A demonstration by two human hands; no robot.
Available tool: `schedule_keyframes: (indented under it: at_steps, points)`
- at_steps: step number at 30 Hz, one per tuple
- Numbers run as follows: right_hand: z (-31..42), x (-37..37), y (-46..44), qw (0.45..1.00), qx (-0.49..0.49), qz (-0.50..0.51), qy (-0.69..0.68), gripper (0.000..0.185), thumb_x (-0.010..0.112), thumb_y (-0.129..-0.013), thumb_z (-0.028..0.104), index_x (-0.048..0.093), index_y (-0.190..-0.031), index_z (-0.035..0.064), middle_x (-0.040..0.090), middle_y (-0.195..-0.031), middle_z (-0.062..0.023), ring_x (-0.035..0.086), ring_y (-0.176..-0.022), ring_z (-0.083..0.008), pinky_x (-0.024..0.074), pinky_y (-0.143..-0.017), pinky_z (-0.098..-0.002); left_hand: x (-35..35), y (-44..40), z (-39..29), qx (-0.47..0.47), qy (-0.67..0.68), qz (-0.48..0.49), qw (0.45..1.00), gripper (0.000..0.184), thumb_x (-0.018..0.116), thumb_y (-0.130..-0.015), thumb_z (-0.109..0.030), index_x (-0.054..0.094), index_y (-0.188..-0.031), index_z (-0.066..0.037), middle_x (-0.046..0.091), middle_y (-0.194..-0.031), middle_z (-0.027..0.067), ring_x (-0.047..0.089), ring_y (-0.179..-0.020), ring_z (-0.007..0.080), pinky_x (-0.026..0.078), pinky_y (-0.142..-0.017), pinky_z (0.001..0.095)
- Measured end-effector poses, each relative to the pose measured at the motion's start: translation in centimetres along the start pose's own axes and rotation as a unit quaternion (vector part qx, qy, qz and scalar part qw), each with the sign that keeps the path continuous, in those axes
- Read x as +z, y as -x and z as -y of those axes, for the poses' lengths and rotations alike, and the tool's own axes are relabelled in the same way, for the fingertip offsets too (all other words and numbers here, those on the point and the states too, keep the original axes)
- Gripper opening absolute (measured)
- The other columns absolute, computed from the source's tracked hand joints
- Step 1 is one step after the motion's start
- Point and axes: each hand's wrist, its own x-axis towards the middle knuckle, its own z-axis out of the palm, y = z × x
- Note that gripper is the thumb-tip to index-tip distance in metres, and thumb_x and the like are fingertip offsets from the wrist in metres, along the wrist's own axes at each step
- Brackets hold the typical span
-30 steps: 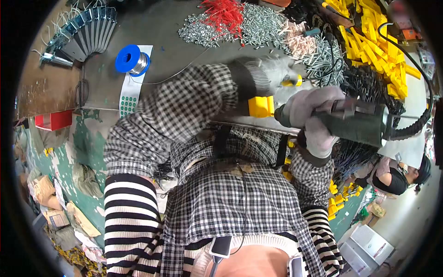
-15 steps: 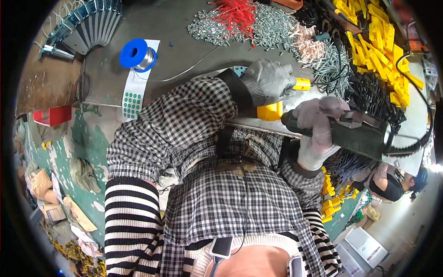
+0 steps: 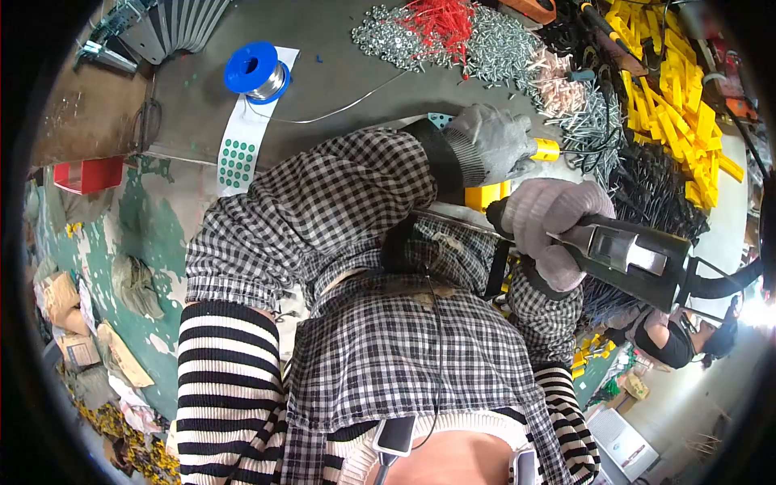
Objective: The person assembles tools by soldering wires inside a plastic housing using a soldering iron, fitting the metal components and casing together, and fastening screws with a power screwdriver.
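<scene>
My left hand [image 3: 489,144], in a grey knit glove, is closed at the back of the work area. A yellow cylindrical piece [image 3: 546,150] with a thin black cable sits at its fingertips; the exact grip is hidden. My right hand [image 3: 558,222], also gloved, wraps round a black electric screwdriver [image 3: 638,257]. The screwdriver lies nearly level, its narrow end towards the left, with a metal lever along its side and a hanging loop at the far end. Between the hands, below my left wrist, is a yellow block [image 3: 483,196], partly covered.
A blue solder spool [image 3: 252,71] stands on a white strip with green dots [image 3: 238,162]. Behind my hands lie piles of screws [image 3: 497,48], red ties [image 3: 436,28] and yellow parts [image 3: 679,121]. A red bin [image 3: 89,175] is at left; another person [image 3: 679,335] is at right.
The whole view has shifted slightly. My right hand has rolled the screwdriver so its metal lever faces up more, and its rear end has dipped. My left hand stays by the yellow cylindrical piece.
</scene>
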Motion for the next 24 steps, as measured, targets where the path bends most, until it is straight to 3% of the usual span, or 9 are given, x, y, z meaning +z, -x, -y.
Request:
schedule_keyframes:
  at_steps: [8, 11, 13, 14, 15, 18, 20, 21, 24]
  points:
    - [-1.1, 3.4, 1.2, 0.923, -0.06, -0.301, 0.232, 0.019, 0.062, -0.084, 0.01, 0.049, -0.096, 0.0021, 0.051, -0.059, -0.0068, 0.046, -0.046, -0.0146, 0.0398, -0.047, -0.0313, -1.8, 0.2, -0.8, -0.03, 0.019, 0.021, 0.999, 0.025, 0.062, -0.082, -0.039, 0.067, -0.096, -0.019, 0.054, -0.094, 0.0048, 0.064, -0.075, 0.0234, 0.052, -0.06, 0.0379]
    - [-0.7, 3.5, 0.5, 0.921, -0.045, -0.291, 0.257, 0.027, 0.068, -0.083, 0.011, 0.053, -0.102, 0.0001, 0.053, -0.06, -0.0067, 0.048, -0.046, -0.0155, 0.0409, -0.048, -0.0324, -2.6, -0.1, -1.4, -0.062, 0.004, 0.054, 0.997, 0.026, 0.062, -0.083, -0.038, 0.067, -0.097, -0.017, 0.055, -0.094, 0.0055, 0.065, -0.078, 0.0234, 0.053, -0.061, 0.0382]
    - [1.0, 1.7, 2.5, 0.966, 0.124, -0.223, -0.039, 0.034, 0.073, -0.081, 0.013, 0.055, -0.106, -0.0007, 0.053, -0.058, -0.0051, 0.049, -0.047, -0.0169, 0.0426, -0.049, -0.0333, -2.8, 0.0, -1.1, -0.041, -0.002, 0.065, 0.997, 0.027, 0.061, -0.084, -0.037, 0.067, -0.098, -0.016, 0.055, -0.095, 0.0061, 0.065, -0.08, 0.024, 0.053, -0.062, 0.0384]
    - [0.6, 2.5, 2.2, 0.97, 0.071, -0.227, 0.053, 0.035, 0.077, -0.079, 0.015, 0.057, -0.104, -0.0001, 0.052, -0.055, -0.0028, 0.049, -0.046, -0.0169, 0.0427, -0.049, -0.0332, -3.5, 0.1, -1.1, -0.024, -0.007, 0.081, 0.996, 0.027, 0.06, -0.085, -0.037, 0.067, -0.098, -0.015, 0.055, -0.096, 0.0068, 0.066, -0.081, 0.0246, 0.053, -0.063, 0.0387]
    - [0.1, 2.9, 1.2, 0.969, -0.006, -0.21, 0.132, 0.019, 0.057, -0.094, 0.017, 0.055, -0.102, 0.0, 0.053, -0.055, -0.0063, 0.049, -0.043, -0.0144, 0.04, -0.041, -0.029, -4.1, 0.1, -1.2, -0.025, -0.011, 0.074, 0.997, 0.027, 0.06, -0.085, -0.037, 0.067, -0.098, -0.015, 0.055, -0.096, 0.0068, 0.066, -0.081, 0.0246, 0.053, -0.063, 0.0387]
    - [0.4, 2.9, 0.4, 0.952, 0.011, -0.243, 0.185, 0.027, 0.073, -0.083, 0.015, 0.053, -0.094, 0.0008, 0.052, -0.056, -0.0019, 0.048, -0.044, -0.0129, 0.0422, -0.048, -0.0317, -4.7, 0.2, -1.8, -0.048, 0.001, 0.114, 0.992, 0.027, 0.06, -0.084, -0.036, 0.068, -0.1, -0.015, 0.055, -0.099, 0.0078, 0.065, -0.079, 0.0242, 0.053, -0.061, 0.0403]
    - [-0.5, -0.3, 1.0, 0.997, 0.015, 0.017, -0.079, 0.026, 0.071, -0.084, 0.017, 0.05, -0.088, 0.0015, 0.052, -0.056, -0.0014, 0.05, -0.044, -0.0129, 0.0417, -0.045, -0.0324, -4.5, 0.3, -1.5, -0.046, 0.029, 0.112, 0.992, 0.028, 0.059, -0.085, -0.036, 0.068, -0.1, -0.014, 0.055, -0.1, 0.0076, 0.064, -0.084, 0.025, 0.053, -0.066, 0.0411]
    - [1.2, 1.0, -1.1, 0.996, 0.06, 0.018, 0.064, 0.024, 0.072, -0.083, 0.015, 0.051, -0.088, 0.0032, 0.053, -0.056, -0.0015, 0.053, -0.044, -0.0146, 0.0412, -0.042, -0.0322, -4.6, 0.4, -1.5, -0.043, 0.055, 0.11, 0.991, 0.028, 0.058, -0.087, -0.036, 0.068, -0.1, -0.014, 0.055, -0.1, 0.0075, 0.063, -0.088, 0.0257, 0.053, -0.071, 0.0419]
    - [3.3, 2.2, -0.4, 0.995, -0.027, -0.091, 0.022, 0.022, 0.071, -0.084, 0.021, 0.054, -0.088, 0.007, 0.058, -0.062, 0.0011, 0.056, -0.048, -0.0143, 0.0468, -0.046, -0.0325, -2.8, 0.0, -2.9, -0.034, -0.084, 0.093, 0.992, 0.029, 0.057, -0.086, -0.036, 0.068, -0.1, -0.012, 0.056, -0.102, 0.0058, 0.059, -0.099, 0.0264, 0.048, -0.085, 0.0443]
